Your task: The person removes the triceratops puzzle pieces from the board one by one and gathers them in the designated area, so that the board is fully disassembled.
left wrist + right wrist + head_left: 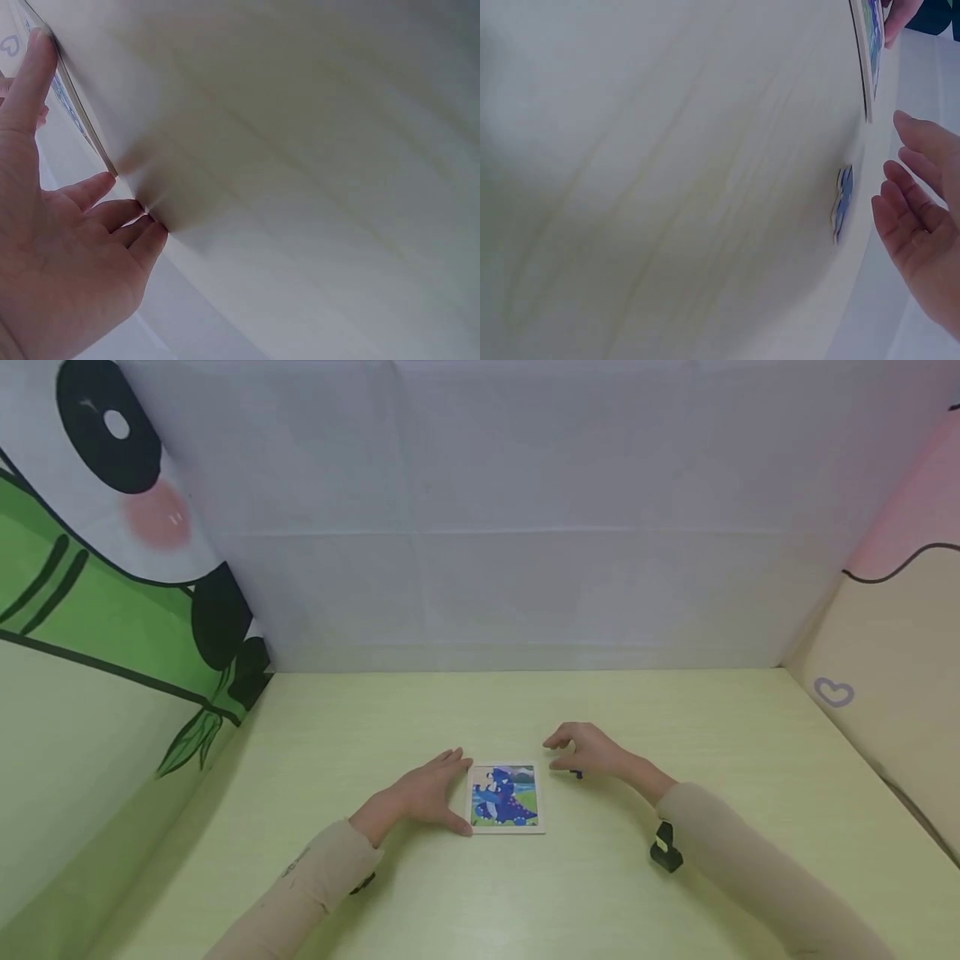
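Note:
A dinosaur jigsaw puzzle (506,802) in a pale square frame lies flat on the table, with a bare light patch at its upper left. My left hand (431,792) steadies the puzzle's left side, thumb at the lower corner and fingertips near the upper one. To the right of the frame, my right hand (591,753) hovers with loosely bent fingers and nothing between them. Under it lies a small blue puzzle piece (843,202), mostly covered by the hand in the head view. The right wrist view shows that piece on the table, apart from the fingertips.
The pale yellow table (420,710) ends at a white cloth wall (525,593) at the back. A panda-and-bamboo printed panel (112,610) stands on the left. On the right is a beige and pink panel (900,635) with a small heart.

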`<state>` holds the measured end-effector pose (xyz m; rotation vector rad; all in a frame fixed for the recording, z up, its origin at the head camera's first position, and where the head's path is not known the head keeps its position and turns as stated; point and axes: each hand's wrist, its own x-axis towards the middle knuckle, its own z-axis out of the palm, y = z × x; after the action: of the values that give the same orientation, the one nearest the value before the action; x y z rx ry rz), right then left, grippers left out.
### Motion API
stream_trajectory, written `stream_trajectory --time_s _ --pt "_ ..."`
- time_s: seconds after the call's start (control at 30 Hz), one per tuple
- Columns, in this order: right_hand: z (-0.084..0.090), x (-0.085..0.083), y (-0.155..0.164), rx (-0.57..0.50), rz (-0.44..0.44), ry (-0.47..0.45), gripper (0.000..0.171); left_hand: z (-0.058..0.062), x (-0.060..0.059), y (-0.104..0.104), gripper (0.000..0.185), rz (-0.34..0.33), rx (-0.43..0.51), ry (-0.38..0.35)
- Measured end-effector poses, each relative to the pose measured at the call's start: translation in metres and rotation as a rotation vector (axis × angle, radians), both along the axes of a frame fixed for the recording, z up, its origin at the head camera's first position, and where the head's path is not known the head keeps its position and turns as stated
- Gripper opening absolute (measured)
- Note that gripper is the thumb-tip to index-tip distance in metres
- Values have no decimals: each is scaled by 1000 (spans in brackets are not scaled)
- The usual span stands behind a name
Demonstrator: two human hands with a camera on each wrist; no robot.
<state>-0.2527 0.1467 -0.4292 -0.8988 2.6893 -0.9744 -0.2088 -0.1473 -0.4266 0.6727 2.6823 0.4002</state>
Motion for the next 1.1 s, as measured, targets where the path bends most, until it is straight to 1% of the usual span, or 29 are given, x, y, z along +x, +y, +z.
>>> stream_trajectory --time_s 0.27,0.4,0.47,0.8,0.97,1.1 --pt "-4 0 -39 13 -5 -54 33 -1 -1 0 105 11 -3 -13" --pt "-6 4 -53 15 -7 -86 33 -1 -2 0 105 17 -3 -23" --pt "-7 5 -57 16 2 -86 32 -1 -2 0 105 14 -3 -22" --pt "-9 10 -63 82 12 -3 27 0 -3 0 106 6 2 -9" --pt "-9 11 -64 88 -3 -12 26 -1 -3 0 106 4 -2 -9" --pt "-10 10 -65 89 -19 -39 25 -1 -2 0 106 1 0 -12"
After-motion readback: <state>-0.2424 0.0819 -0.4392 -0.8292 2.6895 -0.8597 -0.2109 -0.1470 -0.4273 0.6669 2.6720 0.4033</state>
